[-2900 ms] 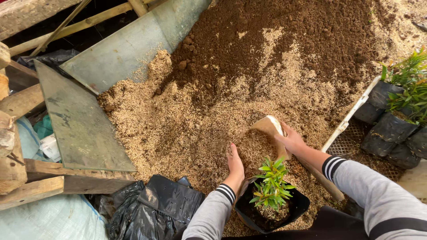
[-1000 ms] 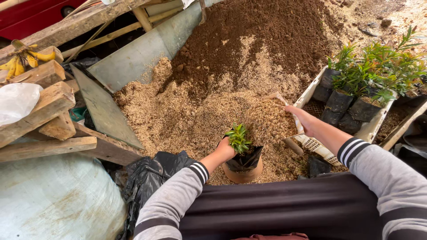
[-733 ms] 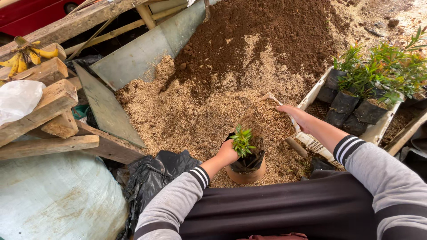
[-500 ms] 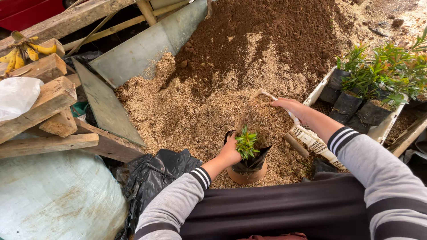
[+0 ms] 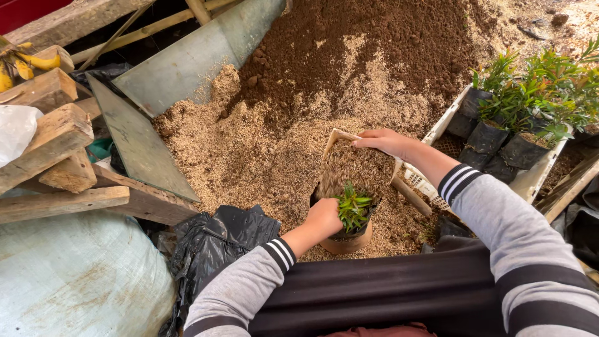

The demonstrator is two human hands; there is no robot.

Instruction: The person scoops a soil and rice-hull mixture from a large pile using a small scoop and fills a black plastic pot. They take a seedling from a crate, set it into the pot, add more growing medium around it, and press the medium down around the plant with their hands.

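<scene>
your left hand [image 5: 324,215] grips the rim of the black bag [image 5: 349,232] holding a small plant [image 5: 353,208], low beside the husk pile [image 5: 249,156]. your right hand [image 5: 388,141] holds a scoop [image 5: 352,163] of husks tilted just above it.

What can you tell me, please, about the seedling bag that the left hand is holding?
The seedling bag is a small black plastic grow bag, upright on a tan round base at the foot of the husk heap. A short green seedling stands in it. The left hand grips its rim; the right hand tips a husk-filled scoop over it.
</scene>
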